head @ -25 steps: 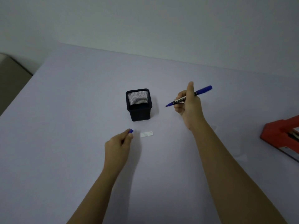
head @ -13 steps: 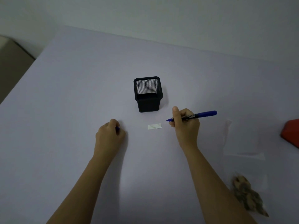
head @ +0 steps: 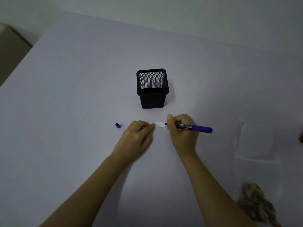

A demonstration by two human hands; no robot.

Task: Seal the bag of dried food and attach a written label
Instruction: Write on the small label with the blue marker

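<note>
A small white label [head: 159, 125] lies flat on the table in front of the pen holder. My left hand [head: 137, 136] presses its left end with a fingertip. My right hand [head: 182, 131] grips a blue marker [head: 193, 128], whose tip touches the label's right end. The marker's blue cap [head: 117, 125] lies on the table to the left of my left hand. A clear plastic bag [head: 255, 140] lies flat at the right. Brown dried food [head: 257, 205] sits at the lower right.
A black mesh pen holder [head: 152, 88] stands behind the label. A red object [head: 301, 136] shows at the right edge. The pale table [head: 73, 95] ends at the left, with a wall behind.
My left hand has let go of the cap, which now lies on the table, and moved right onto the label. My right hand has brought the marker tip down to the label.
</note>
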